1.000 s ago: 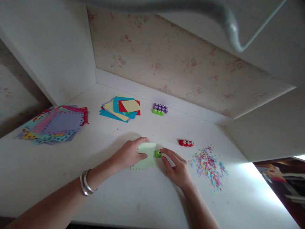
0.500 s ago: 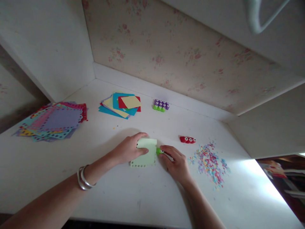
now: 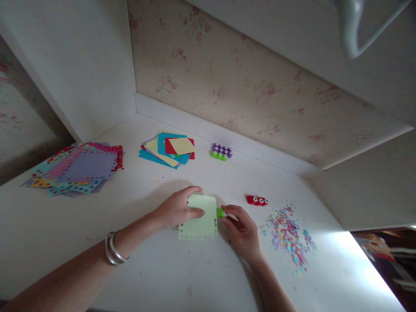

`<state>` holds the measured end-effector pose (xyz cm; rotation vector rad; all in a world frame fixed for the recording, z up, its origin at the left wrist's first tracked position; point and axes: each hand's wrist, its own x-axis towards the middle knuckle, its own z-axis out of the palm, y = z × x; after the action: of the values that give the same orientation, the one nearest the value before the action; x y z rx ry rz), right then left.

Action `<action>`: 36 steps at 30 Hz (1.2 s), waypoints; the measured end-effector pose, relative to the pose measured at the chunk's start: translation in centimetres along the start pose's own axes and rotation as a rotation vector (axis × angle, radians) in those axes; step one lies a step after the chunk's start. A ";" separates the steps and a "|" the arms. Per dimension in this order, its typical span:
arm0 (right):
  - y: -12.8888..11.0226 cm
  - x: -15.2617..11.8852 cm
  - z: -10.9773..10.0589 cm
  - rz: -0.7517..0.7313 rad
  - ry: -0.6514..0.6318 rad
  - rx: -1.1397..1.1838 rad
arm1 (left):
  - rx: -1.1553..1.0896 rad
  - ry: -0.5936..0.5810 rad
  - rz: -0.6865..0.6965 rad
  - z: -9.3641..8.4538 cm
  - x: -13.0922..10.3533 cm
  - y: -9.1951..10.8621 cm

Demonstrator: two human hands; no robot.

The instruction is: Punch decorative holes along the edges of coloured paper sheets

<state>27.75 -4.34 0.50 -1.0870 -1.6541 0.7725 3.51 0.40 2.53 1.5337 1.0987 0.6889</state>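
A pale green sheet of paper (image 3: 201,219) with small punched holes along its lower and right edges is gripped by my left hand (image 3: 180,207), thumb on top and fingers at its left side. At the paper's right edge, a small green craft punch (image 3: 221,213) is pinched between the thumb and fingers of my right hand (image 3: 243,229). A red punch strip (image 3: 257,200) with white round buttons lies beyond my right hand. Whether the green punch overlaps the paper or only touches its edge, I cannot tell.
Punched colored sheets (image 3: 87,164) are piled at the left. Plain colored cards (image 3: 173,147) lie at the back, beside a block of purple and green punches (image 3: 222,151). Confetti (image 3: 287,232) is scattered at the right. A floral-papered wall (image 3: 221,69) bounds the white table (image 3: 156,277).
The view has tilted, so everything sits slightly lower. The paper's right edge now shows dark holes by the green punch. Both hands keep their grips.
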 end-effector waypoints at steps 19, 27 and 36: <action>-1.2 -0.1 -0.5 -0.242 -0.134 -0.388 | 0.597 0.182 0.242 2.0 -1.0 0.0; -0.2 -0.4 -0.4 -0.249 -0.140 -0.408 | 0.712 0.084 0.417 2.0 -2.1 -0.4; -0.4 -0.5 -0.4 -0.212 -0.130 -0.404 | 0.684 0.027 0.399 2.0 -2.2 0.0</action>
<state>28.05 -4.98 0.80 -1.1271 -2.0561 0.3851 4.36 -2.50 2.28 2.3779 1.1186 0.6260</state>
